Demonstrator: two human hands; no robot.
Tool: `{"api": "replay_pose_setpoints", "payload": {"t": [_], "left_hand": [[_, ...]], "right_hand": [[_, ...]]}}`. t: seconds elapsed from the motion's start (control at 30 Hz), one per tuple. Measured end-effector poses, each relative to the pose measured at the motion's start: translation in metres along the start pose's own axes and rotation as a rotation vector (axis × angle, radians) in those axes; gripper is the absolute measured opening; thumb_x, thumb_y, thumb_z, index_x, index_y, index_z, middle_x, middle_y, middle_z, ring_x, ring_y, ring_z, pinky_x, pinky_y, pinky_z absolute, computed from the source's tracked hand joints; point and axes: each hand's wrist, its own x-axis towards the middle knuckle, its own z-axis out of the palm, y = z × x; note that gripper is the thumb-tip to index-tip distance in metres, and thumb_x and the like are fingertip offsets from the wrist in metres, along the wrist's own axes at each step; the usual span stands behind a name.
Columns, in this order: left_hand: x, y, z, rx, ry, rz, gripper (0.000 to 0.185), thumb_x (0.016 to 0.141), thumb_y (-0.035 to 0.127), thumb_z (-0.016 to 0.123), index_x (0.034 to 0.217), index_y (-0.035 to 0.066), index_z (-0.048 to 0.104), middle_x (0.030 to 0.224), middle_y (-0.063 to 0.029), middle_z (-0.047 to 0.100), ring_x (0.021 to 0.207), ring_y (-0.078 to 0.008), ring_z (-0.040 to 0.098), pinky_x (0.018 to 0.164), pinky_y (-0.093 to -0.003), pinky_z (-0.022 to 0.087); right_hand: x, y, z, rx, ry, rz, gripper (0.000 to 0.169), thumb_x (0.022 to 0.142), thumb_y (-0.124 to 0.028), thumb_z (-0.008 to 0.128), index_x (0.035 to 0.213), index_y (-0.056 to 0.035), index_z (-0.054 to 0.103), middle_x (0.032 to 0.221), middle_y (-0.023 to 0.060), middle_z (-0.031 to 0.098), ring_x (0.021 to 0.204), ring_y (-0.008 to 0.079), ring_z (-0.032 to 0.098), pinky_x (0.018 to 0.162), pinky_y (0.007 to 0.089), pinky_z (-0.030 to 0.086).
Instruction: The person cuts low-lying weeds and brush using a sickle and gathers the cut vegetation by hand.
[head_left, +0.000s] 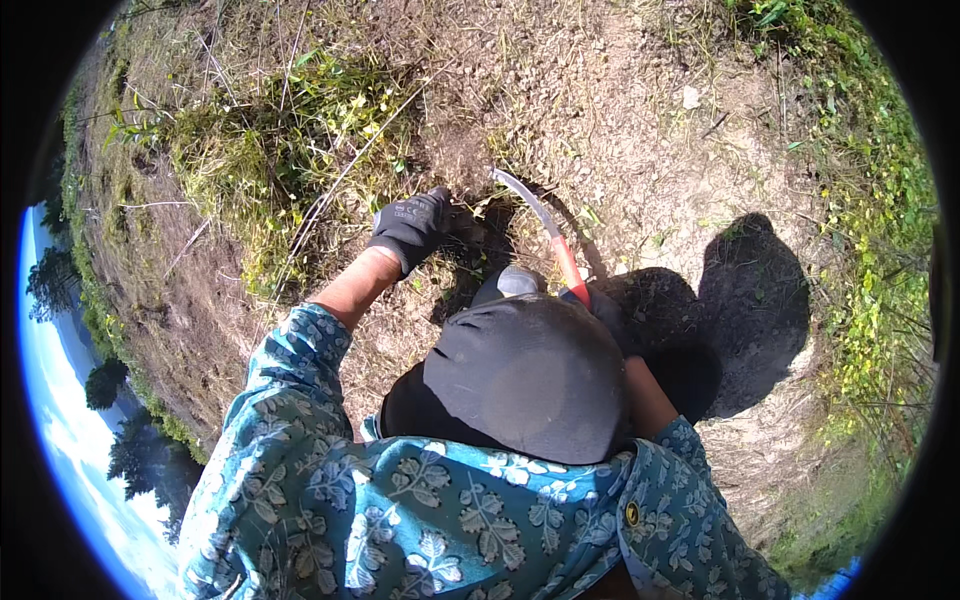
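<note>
My right hand (606, 309), in a dark glove and partly hidden behind my knee, grips the red handle (568, 264) of a sickle. Its curved metal blade (529, 199) points up and to the left, just above the soil. To the left of the blade, my left hand (414, 225) wears a dark grey glove with printed marks. Its fingers curl down towards the ground beside some low weeds; what lies under them is hidden in shadow. Between my hands shows the grey toe of a shoe (517, 282), in front of my black-clad knee (525, 375).
A heap of cut grass and weeds (247, 157) lies to the upper left, with long dry stalks (337, 180) across it. Bare, crumbly soil (622, 150) stretches ahead. Green plants (877, 247) line the right edge. Shadows (754, 315) fall on the ground at my right.
</note>
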Motion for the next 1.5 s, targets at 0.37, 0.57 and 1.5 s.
{"api": "replay_pose_setpoints", "payload": {"t": [0.37, 0.57, 1.5], "left_hand": [[-0.052, -0.24, -0.059, 0.018, 0.201, -0.575, 0.05, 0.084, 0.037, 0.056, 0.126, 0.011, 0.046, 0.119, -0.0227, 0.054, 0.106, -0.036, 0.057, 0.089, -0.0447, 0.046], [0.0, 0.018, -0.037, -0.111, 0.335, -0.02, 0.09, 0.076, 0.054, 0.065, 0.142, 0.01, 0.022, 0.141, -0.0232, 0.033, 0.123, -0.0368, 0.045, 0.097, -0.0439, 0.042], [0.13, -0.037, -0.037, 0.197, 0.434, -0.082, 0.027, 0.091, 0.026, 0.049, 0.116, 0.019, 0.056, 0.102, -0.0098, 0.063, 0.092, -0.0227, 0.064, 0.072, -0.036, 0.054]], "right_hand": [[0.021, 0.035, -0.049, 0.23, 0.171, -0.421, 0.014, 0.091, -0.022, 0.061, 0.093, -0.0082, 0.059, 0.071, -0.0048, 0.053, 0.062, 0.0047, 0.046, 0.052, 0.0234, 0.038], [0.008, -0.046, -0.05, 0.144, 0.198, -0.151, 0.023, 0.091, -0.026, 0.061, 0.1, -0.0054, 0.056, 0.068, -0.0027, 0.05, 0.055, 0.0051, 0.046, 0.049, 0.023, 0.04], [-0.042, -0.032, -0.063, 0.816, 0.052, 0.0, 0.018, 0.089, -0.02, 0.063, 0.097, -0.0069, 0.054, 0.064, -0.0037, 0.049, 0.051, 0.0047, 0.046, 0.046, 0.0238, 0.04]]}}
